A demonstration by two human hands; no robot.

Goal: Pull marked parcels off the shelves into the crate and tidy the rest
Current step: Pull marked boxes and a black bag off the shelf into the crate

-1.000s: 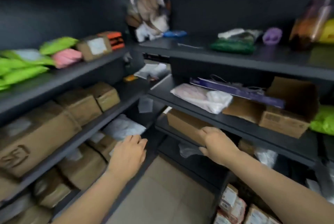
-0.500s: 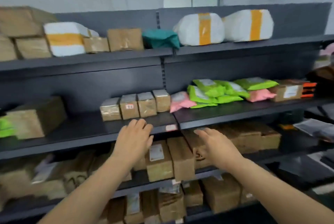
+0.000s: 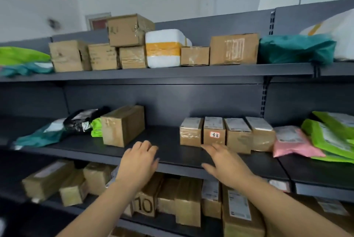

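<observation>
On the middle shelf (image 3: 168, 152) stands a row of several small brown boxes. The second one from the left, the marked box (image 3: 214, 131), carries a white sticker with red writing on its front. My right hand (image 3: 225, 164) reaches out just below and in front of that box, fingers straight, holding nothing. My left hand (image 3: 138, 162) hovers over the shelf's front edge, between the large brown box (image 3: 122, 124) and the row, fingers relaxed and empty. No crate is in view.
The top shelf holds brown boxes, a white foam box (image 3: 163, 48) with orange tape and a teal bag (image 3: 295, 48). Pink (image 3: 293, 142) and green mailers (image 3: 333, 137) lie at the right, dark and teal bags at the left. Boxes crowd the lower shelf.
The view has swung left along the shelves and closer in. Both hands stay raised and empty; the right hand now lies nearer the small box with the sticker.
</observation>
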